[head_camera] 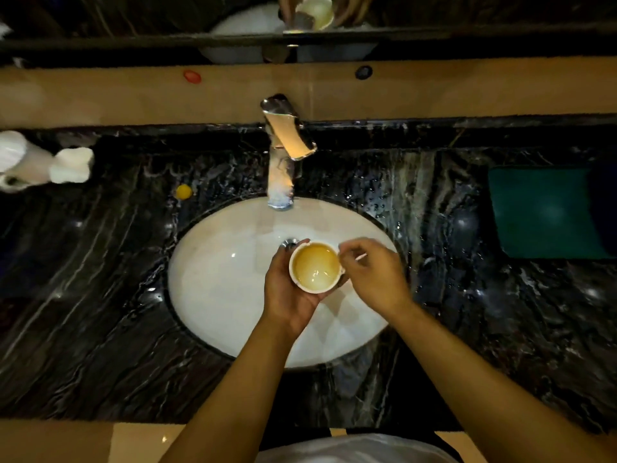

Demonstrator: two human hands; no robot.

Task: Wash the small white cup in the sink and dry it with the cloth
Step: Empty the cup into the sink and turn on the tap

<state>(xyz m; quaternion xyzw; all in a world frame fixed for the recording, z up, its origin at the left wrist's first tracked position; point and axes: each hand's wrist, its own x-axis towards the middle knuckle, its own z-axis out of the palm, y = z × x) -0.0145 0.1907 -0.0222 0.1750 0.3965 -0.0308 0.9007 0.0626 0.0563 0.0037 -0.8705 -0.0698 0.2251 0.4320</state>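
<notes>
Small white ceramic cup (315,268), upright above the oval white sink (213,279); my left hand (286,289) cradles it, my right hand (374,272) pinches its hidden handle. No legible writing.

We are looking through one wide-angle camera on the person's head, facing steeply down onto the sink (233,295) and the dark counter (100,295). We are standing close, with both forearms entering from below and the edges bending outward.
</notes>
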